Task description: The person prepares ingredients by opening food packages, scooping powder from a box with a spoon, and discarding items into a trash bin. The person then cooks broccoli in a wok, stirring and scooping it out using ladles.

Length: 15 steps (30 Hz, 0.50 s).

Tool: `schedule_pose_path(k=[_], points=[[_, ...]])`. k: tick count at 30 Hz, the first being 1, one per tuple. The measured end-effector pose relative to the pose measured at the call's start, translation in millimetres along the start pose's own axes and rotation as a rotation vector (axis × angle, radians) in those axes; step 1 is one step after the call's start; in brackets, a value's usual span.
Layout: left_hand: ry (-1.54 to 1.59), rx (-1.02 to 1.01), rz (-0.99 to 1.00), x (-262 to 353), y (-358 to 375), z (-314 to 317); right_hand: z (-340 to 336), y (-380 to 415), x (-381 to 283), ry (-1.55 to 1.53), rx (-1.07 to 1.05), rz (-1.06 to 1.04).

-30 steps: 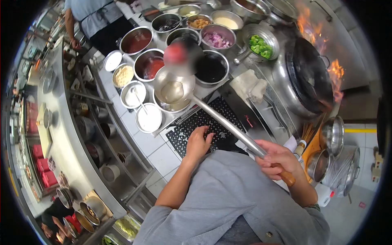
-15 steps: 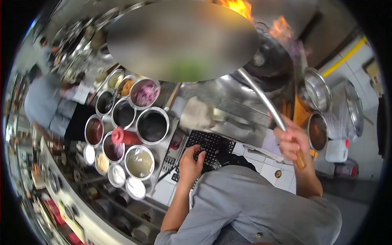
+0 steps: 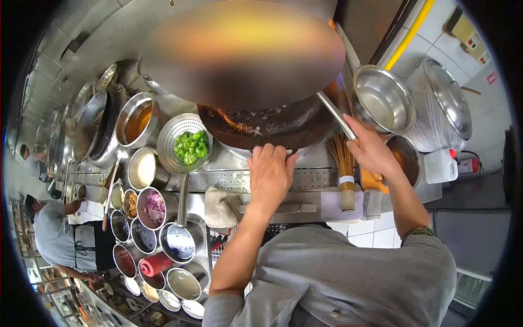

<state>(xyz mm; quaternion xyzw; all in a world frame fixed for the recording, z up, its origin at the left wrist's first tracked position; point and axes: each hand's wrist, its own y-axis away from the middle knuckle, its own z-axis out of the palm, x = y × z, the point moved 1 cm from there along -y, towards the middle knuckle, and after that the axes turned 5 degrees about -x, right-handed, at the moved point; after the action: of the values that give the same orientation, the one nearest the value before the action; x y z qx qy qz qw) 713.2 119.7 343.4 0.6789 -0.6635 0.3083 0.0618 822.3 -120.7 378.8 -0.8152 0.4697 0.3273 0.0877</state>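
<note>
My left hand is closed at the near rim of a dark wok, with its fingers over the edge. Some small food bits and an orange glow show inside the wok. My right hand grips a long-handled cooking tool with a steel shaft and wooden handle. A blurred patch hides the tool's far end and the upper wok. Left of the wok, a perforated strainer holds green broccoli. A bamboo wok brush is below my right hand.
Several pots, among them one of chopped purple onion, crowd the left side with a red squeeze bottle. A steel bowl and a pot of brown liquid stand at right. Another person works far left.
My left hand has moved from beside my body up to the wok rim. The view has shifted, bringing the broccoli strainer and brush into sight. My right hand still holds the tool.
</note>
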Motion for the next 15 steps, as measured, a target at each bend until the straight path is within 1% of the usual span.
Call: schedule_pose_path(k=[1, 3, 4, 6, 7, 8, 10, 11, 12, 13, 14, 15], points=[[-0.003, -0.006, -0.001, 6.8, -1.3, -7.1, -6.6, 3.4, -5.7, 0.012, 0.017, -0.01], [0.009, -0.089, -0.01, 5.0, -5.0, -6.9, -15.6, 11.4, -22.1, -0.141, -0.028, 0.004], [0.015, -0.126, -0.026, 3.6, -2.7, -8.4, -18.2, 14.4, -36.1, -0.301, -0.1, 0.029], [0.095, -0.031, 0.041, 2.1, 3.6, -15.0, -11.4, 10.3, -65.5, -0.613, -0.269, 0.055], [0.125, 0.023, 0.063, -1.2, 9.6, -21.1, 4.4, 8.8, -75.1, -0.672, -0.268, -0.073], [0.093, 0.015, 0.078, -3.1, 17.8, -33.0, 10.4, 10.5, -96.9, -0.723, -0.343, -0.053], [0.04, 0.035, -0.02, -14.3, 43.7, -55.3, 41.4, 6.3, -127.5, -0.748, -0.477, -0.086], [0.027, 0.027, -0.089, -25.4, 58.7, -63.1, 62.1, 0.3, -142.9, -0.757, -0.555, -0.106], [0.019, 0.02, -0.15, -40.6, 77.0, -68.9, 88.7, -10.0, -151.6, -0.722, -0.601, -0.18], [0.019, 0.011, -0.211, -52.2, 95.1, -75.2, 113.9, -20.3, -164.6, -0.763, -0.67, -0.18], [0.006, 0.011, -0.251, -60.2, 112.0, -84.9, 139.9, -32.2, -178.4, -0.668, -0.715, -0.216], [-0.005, 0.009, -0.288, -67.6, 129.5, -95.1, 173.3, -44.2, -187.2, -0.511, -0.61, -0.333]])
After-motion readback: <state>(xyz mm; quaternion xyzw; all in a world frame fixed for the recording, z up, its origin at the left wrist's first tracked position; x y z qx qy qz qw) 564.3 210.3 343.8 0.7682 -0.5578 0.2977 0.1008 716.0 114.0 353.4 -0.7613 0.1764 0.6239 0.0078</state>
